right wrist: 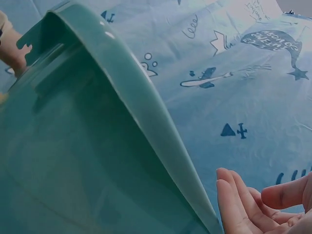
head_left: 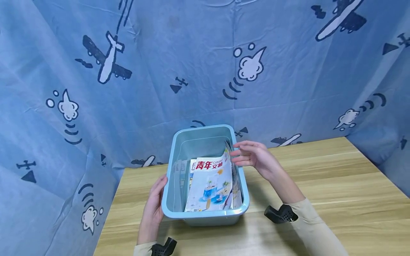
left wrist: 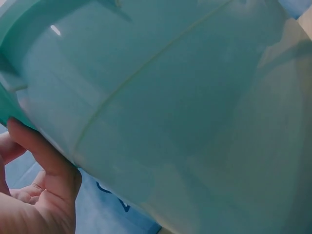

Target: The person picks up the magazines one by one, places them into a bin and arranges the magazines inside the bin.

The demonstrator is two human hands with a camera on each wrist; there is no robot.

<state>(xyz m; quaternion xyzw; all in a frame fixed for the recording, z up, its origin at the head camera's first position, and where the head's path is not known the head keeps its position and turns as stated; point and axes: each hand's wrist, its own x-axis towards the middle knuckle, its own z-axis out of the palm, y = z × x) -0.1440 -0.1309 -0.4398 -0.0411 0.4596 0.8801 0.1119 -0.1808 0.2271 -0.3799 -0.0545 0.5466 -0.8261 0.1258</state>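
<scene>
A light blue plastic bin (head_left: 205, 214) stands on the table, its opening facing me. In it lies a magazine (head_left: 209, 188) with red Chinese lettering and a beach picture on its cover, over other magazines along the right wall. My left hand (head_left: 154, 201) grips the bin's left rim; in the left wrist view its thumb (left wrist: 48, 156) lies along the bin's edge. My right hand (head_left: 253, 156) is at the right rim with its fingers loosely straight, fingertips over the edge beside the magazines. The right wrist view shows this hand (right wrist: 263, 207) close to the rim, palm bare.
A light wooden table (head_left: 320, 177) extends to both sides of the bin. Behind it hangs a blue curtain (head_left: 192, 71) printed with airplanes and clouds, meeting the table's back edge. Black wrist devices (head_left: 282, 214) sit on both forearms.
</scene>
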